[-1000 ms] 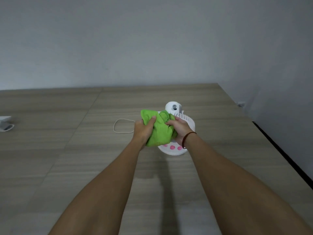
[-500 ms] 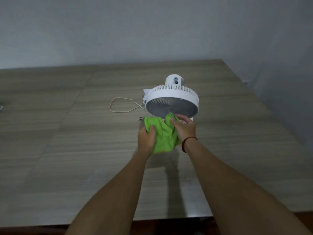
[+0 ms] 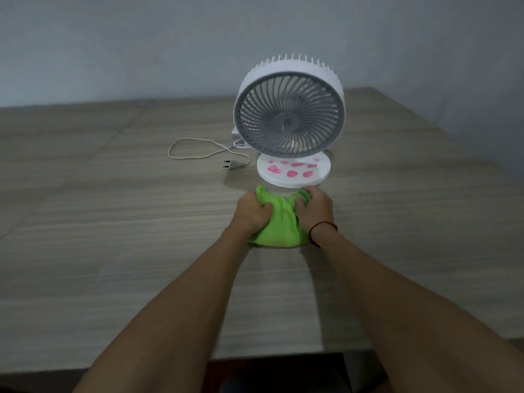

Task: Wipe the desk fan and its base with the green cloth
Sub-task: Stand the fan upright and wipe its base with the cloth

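Observation:
A white desk fan (image 3: 289, 114) with a grey grille stands upright on the wooden table, facing me. Its round white base (image 3: 295, 181) carries several pink smears. The green cloth (image 3: 279, 226) lies bunched on the table just in front of the base, apart from it. My left hand (image 3: 251, 212) grips the cloth's left side and my right hand (image 3: 316, 208) grips its right side, fingertips close to the base's front rim. A red band circles my right wrist.
The fan's white cord (image 3: 198, 148) loops on the wooden table (image 3: 113, 222) to the left of the fan, ending in an unplugged plug (image 3: 231, 165). A grey wall stands behind. The table's near edge runs below my forearms and its right edge lies past the fan.
The fan went from lying tilted with the cloth over it to standing upright. Both hands came down with the cloth onto the table in front of the base.

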Tool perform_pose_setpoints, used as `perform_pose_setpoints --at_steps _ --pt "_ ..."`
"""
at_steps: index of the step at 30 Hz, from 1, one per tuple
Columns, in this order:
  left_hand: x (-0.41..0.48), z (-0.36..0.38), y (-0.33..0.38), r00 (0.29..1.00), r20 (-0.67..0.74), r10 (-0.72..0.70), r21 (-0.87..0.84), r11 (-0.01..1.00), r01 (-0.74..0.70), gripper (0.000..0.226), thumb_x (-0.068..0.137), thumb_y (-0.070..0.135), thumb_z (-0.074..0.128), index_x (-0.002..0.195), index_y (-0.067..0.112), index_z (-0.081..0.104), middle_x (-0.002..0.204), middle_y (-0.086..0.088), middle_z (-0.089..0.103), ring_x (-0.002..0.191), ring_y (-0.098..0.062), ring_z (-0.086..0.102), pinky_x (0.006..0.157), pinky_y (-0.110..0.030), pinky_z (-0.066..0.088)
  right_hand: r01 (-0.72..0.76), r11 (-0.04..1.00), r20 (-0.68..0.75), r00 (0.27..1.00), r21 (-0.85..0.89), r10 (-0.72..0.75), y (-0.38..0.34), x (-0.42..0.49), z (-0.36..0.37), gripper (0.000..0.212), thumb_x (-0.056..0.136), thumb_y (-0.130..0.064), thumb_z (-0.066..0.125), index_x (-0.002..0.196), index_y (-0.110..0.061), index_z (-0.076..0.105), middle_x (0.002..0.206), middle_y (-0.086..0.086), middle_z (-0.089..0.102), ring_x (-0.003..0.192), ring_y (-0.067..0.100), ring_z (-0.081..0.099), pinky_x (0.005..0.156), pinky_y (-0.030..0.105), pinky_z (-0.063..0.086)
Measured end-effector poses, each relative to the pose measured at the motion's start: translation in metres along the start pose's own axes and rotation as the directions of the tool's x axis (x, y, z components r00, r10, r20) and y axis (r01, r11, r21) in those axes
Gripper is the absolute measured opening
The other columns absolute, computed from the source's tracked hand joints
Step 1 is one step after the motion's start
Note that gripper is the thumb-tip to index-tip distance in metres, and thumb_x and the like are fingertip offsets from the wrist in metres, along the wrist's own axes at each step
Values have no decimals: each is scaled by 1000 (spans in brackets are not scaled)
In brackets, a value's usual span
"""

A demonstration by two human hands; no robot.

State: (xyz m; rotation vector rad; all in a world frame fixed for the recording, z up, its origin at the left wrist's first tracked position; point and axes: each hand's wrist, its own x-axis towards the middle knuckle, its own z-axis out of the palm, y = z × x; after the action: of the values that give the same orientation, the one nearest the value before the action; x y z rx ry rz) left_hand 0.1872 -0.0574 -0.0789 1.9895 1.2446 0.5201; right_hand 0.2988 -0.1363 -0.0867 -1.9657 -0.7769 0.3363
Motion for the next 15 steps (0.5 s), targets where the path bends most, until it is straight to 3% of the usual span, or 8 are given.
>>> perform_pose_setpoints --at_steps 3,5,7,9,15 --pt "-2 1 -12 958 -95 270 405 890 -210 72 78 28 63 139 13 29 131 -15 52 116 -37 54 88 -44 47 129 974 -56 988 -188 -142 9 1 1 50 84 -14 58 133 -18 48 136 13 49 123 32 48 99 40 42" --pt "-16 6 -19 917 -76 392 506 808 -303 69 83 27 55 145 21 25 146 -9 40 128 -33 44 97 -48 42 259 885 -6 959 -386 -283 16 -11 -2 51 87 -18 56 137 -21 44 147 7 39 132 29 39 105 42 37" --pt "-31 10 -24 927 33 374 532 778 -333 54 92 25 40 145 22 31 154 -6 32 139 -26 33 109 -49 29 352 807 199 936 -475 -290 20 -26 -7 45 94 -23 46 138 -21 44 150 7 37 136 27 36 110 41 32" --pt "-45 13 -31 947 101 303 535 786 -309 50 98 30 29 147 22 30 157 -4 27 144 -21 25 114 -51 18 389 777 336 910 -496 -241 28 -41 -14 40 97 -28 37 135 -22 49 144 10 46 131 29 44 108 40 35" --pt "-73 5 -28 934 238 265 544 761 -354 53 99 42 27 149 26 23 161 -2 17 149 -19 11 117 -51 7 410 672 290 912 -616 -290 29 -70 -33 39 94 -40 36 122 -25 59 132 5 60 123 25 52 107 41 28"
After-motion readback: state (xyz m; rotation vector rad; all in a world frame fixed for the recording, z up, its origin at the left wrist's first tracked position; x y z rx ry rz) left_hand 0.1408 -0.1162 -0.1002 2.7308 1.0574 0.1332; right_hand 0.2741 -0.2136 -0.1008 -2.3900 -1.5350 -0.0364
